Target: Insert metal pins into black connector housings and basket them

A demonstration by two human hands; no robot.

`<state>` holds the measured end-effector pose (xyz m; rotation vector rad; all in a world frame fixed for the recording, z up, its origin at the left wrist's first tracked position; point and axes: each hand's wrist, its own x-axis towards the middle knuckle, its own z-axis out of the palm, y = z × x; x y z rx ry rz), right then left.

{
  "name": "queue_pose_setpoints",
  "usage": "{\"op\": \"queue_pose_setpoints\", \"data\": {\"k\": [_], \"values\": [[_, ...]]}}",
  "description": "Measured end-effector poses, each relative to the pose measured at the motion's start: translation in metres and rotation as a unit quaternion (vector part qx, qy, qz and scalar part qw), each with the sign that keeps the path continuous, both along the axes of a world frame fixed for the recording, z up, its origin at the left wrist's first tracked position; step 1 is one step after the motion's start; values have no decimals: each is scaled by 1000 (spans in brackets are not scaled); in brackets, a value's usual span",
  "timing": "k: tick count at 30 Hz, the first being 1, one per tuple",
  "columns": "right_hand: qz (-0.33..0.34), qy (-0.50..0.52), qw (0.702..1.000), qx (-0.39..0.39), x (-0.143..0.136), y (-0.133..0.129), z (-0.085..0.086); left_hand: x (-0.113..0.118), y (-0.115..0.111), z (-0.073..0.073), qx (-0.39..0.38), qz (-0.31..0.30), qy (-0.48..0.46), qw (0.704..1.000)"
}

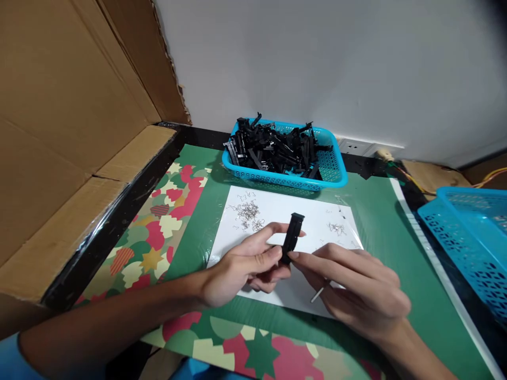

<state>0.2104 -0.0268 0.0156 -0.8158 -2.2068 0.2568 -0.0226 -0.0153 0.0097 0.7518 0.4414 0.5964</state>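
My left hand (257, 258) grips a narrow black plastic part (293, 235), holding it upright and slightly tilted above a white sheet. The thumb presses its lower end, and a finger passes behind it. My right hand (356, 282) meets the part's lower end with thumb and index fingertip; anything pinched there is too small to see. A thin pale stick (319, 293) pokes out below the right hand's curled fingers. On the sheet (273, 206) lie a pile of small metal clips or springs (248, 212) at left and a smaller group of them (336, 228) at right.
A blue basket (336, 182) full of similar black plastic parts (277, 148) stands at the back against the wall. Another blue basket (463, 248) is at the right edge. Cardboard (71, 121) walls the left side. A socket strip (356, 146) and wires sit behind.
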Motion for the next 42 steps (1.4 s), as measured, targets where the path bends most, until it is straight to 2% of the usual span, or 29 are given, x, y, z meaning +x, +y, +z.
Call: {"op": "queue_pose_setpoints", "data": {"k": [5, 11, 14, 17, 20, 24, 27, 30, 33, 38, 42], "values": [[-45, 30, 998, -9, -4, 0, 2, -1, -2, 4, -29, -10, 2, 1000], [-50, 65, 995, -49, -2, -3, 8, 2, -1, 2, -40, 19, -1, 999], [-79, 71, 991, -87, 1, -1, 6, 4, 0, 0, -22, 55, 11, 998], [-86, 120, 977, -151, 2, 3, 0, 4, 1, -2, 11, 79, 32, 996], [-92, 156, 970, -160, 8, 9, -8, 5, 2, -4, 59, 91, 66, 992], [-118, 76, 969, -203, 19, 14, -12, 5, 3, -5, 98, 144, 93, 980], [-133, 16, 976, -169, 23, 17, -9, 5, 3, -5, 119, 184, 117, 969], [-115, 3, 980, -165, 21, 19, -4, 4, 4, -5, 129, 208, 139, 960], [-94, 57, 971, -212, 18, 18, -4, 5, 3, -6, 130, 217, 160, 954], [-58, 193, 935, -293, 6, 16, -3, 8, 2, -11, 123, 220, 191, 949], [-46, 226, 913, -338, -5, 15, 6, 9, 2, -13, 127, 217, 189, 949]]}}
